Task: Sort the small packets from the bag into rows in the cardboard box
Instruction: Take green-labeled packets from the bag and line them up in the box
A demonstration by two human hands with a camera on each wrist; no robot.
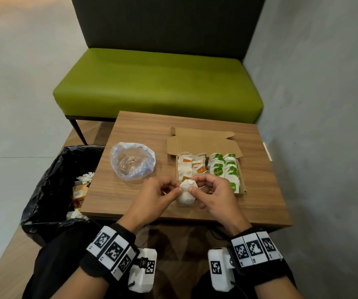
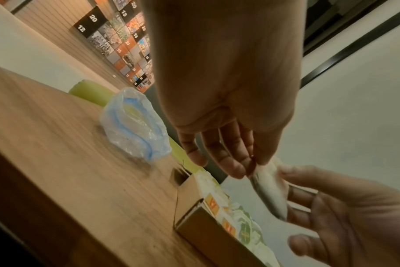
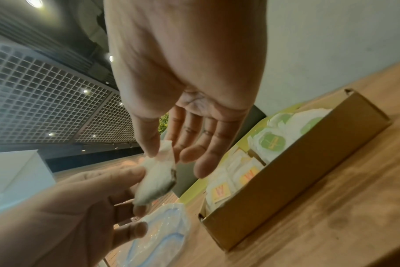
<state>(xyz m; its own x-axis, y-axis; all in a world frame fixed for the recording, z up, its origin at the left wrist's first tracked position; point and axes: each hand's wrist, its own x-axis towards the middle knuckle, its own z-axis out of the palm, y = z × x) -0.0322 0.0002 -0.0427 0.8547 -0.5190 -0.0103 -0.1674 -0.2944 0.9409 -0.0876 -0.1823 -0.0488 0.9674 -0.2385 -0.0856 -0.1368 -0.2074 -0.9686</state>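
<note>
Right now both hands pinch one white packet [image 1: 187, 193] above the table's near edge. Left hand [image 1: 156, 196] and right hand [image 1: 214, 192] grip its opposite sides, beside the cardboard box [image 1: 204, 141].

wooden table [image 1: 130, 190], plastic bag [image 1: 132, 161], cardboard box [image 1: 204, 140]

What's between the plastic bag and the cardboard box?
Head view: bare wooden table between plastic bag and cardboard box.

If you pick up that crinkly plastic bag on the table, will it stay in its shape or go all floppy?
Probably floppy: the plastic bag is thin, see-through and already slumped in wrinkles on the table. It likely weighs almost nothing, since it looks nearly empty. A light push would probably slide or crumple it.
</note>
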